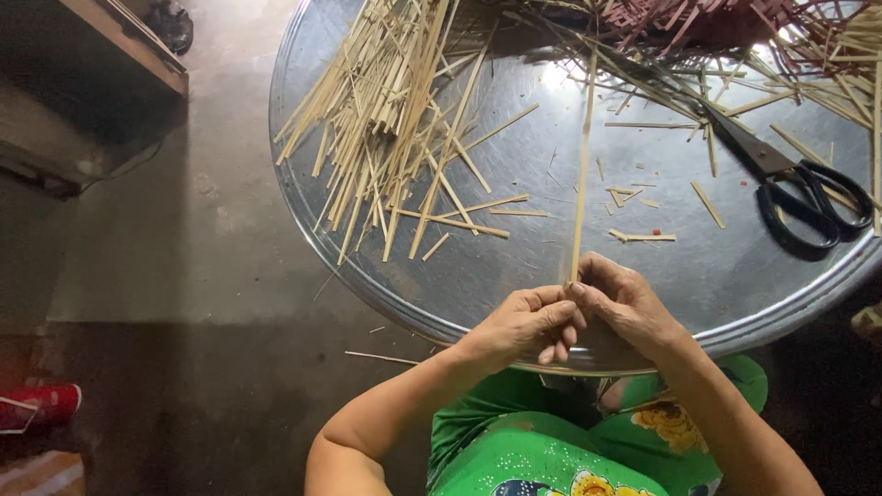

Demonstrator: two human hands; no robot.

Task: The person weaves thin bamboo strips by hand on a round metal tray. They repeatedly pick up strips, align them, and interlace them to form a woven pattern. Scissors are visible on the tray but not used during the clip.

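Observation:
My left hand point(525, 323) and my right hand point(621, 301) meet over the near rim of a big round metal tray point(478, 276). Both pinch the lower end of one long thin bamboo strip point(582, 165), which stands up and away across the tray. A loose heap of pale bamboo strips point(386, 119) lies on the tray's left half. Black scissors point(790, 179) rest on the right side, handles toward me.
Dark reddish strips point(698, 23) and more pale strips point(836, 64) lie at the tray's far right. Short offcuts point(643, 236) dot the middle. A wooden bench point(110, 55) stands at upper left, a red object point(41, 406) on the floor at lower left. One strip point(377, 356) lies on the concrete floor.

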